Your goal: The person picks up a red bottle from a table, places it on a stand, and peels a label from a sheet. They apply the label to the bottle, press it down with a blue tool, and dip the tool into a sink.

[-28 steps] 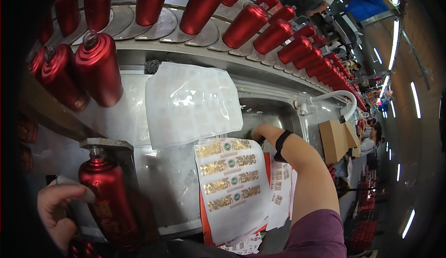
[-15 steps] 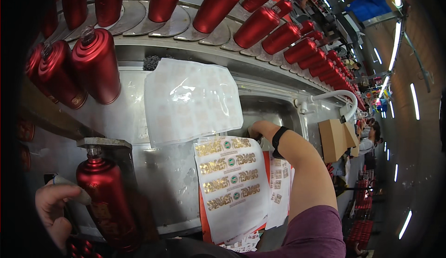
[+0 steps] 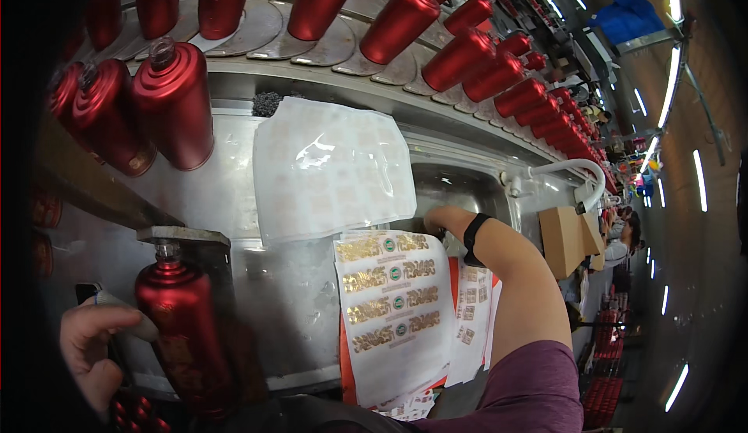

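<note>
At the lower left, a red bottle is seen beside the left hand, with its clear top set close under the edge of a metal plate. The fingers of that hand are bent, and one finger, with a pale cover on its tip, is held against the side of the bottle or just beside it; whether the bottle is gripped cannot be told. The right hand is put down into the sink, and a black band is worn on its wrist. Its fingers are hidden, so it cannot be told if they are closed or if anything is held. Near that arm, a sheet of gold labels is laid over red paper, and a sheet of small labels is partly covered by it. Farther back, a shiny white sheet is spread on the metal counter. Three more bottles are stood at the left. Behind them, a long row of bottles is carried on a belt that is curved away to the right. A white tap is fixed by the sink, and a brown box is placed near it.
</note>
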Motion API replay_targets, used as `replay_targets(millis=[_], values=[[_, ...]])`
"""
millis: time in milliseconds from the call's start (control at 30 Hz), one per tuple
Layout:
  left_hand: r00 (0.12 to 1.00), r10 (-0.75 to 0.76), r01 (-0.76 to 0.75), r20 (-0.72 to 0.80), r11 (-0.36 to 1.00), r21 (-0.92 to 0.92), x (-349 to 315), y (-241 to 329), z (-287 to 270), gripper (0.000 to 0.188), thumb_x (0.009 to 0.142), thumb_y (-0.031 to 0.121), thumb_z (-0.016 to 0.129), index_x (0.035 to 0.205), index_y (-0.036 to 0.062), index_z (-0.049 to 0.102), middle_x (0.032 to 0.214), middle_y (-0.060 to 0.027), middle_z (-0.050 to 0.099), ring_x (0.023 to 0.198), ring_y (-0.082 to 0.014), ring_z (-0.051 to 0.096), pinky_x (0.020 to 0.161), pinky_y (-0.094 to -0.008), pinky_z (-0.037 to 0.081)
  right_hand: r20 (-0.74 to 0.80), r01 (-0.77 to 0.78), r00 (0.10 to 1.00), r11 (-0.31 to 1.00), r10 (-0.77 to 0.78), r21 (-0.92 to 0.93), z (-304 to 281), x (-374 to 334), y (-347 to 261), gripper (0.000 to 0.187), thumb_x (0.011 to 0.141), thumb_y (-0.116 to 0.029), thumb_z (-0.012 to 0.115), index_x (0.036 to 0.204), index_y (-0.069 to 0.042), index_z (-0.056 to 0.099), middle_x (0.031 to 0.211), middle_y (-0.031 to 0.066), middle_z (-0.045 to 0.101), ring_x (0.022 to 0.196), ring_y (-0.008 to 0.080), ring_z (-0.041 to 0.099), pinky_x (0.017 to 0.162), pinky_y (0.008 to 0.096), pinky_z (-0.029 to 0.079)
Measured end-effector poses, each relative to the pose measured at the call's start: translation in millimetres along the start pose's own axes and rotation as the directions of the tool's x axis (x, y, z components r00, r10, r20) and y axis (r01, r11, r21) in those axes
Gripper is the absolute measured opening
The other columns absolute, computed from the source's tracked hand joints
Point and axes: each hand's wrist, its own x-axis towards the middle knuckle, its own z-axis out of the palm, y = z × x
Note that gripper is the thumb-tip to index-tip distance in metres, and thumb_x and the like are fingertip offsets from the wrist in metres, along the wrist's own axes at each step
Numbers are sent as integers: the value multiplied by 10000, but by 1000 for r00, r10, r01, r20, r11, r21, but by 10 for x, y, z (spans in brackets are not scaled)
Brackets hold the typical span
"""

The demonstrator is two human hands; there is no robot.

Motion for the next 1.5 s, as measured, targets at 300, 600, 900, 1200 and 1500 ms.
replay_targets(millis=[300, 600, 900, 1200, 1500], values=[[1000, -18, 18, -8, 998, 53, -1, -111, -232, 462, 896, 278, 613, 1227, -33, 527, 1040, -184, 637, 969, -235, 629, 918, -386, 466, 63, 16, 998, 1000, -15, -10, -71, -21, -4, 441, 860, -442, 704, 1110, -80, 740, 1075, 77, 749, 854, 218, 700, 835, 385, 544], [1000, -15, 14, 26, 999, 37, -3, -234, -406, 455, 896, 287, 557, 1227, -25, 533, 1043, -144, 622, 965, -199, 600, 917, -337, 449, 128, 19, 992, 1000, -19, -1, -654, 133, -461, 433, 855, -442, 704, 1092, -82, 747, 1060, 76, 751, 855, 224, 700, 820, 394, 546], [998, -61, 61, 7, 998, 28, -58, -119, -326, 456, 862, 242, 548, 1231, -26, 521, 1050, -148, 614, 989, -210, 610, 942, -350, 462, 186, 17, 982, 999, -24, 40, -236, -6, -126, 425, 851, -442, 704, 1073, -83, 753, 1044, 75, 752, 856, 229, 700, 806, 403, 548], [995, -75, 76, -65, 997, 24, -123, -124, -137, 496, 898, 381, 640, 1186, -18, 578, 1017, -168, 685, 974, -238, 654, 923, -374, 479, 237, 19, 971, 995, -41, 95, 5, -70, 2, 418, 847, -443, 704, 1055, -85, 760, 1029, 74, 753, 858, 235, 700, 791, 411, 550], [997, -41, 42, -65, 999, 9, -233, -135, -31, 504, 920, 409, 643, 1178, -19, 578, 1034, -176, 678, 976, -233, 645, 930, -380, 470, 278, 15, 959, 991, -52, 132, 30, -12, -355, 411, 843, -443, 703, 1037, -86, 767, 1013, 73, 755, 859, 241, 700, 776, 420, 552]])
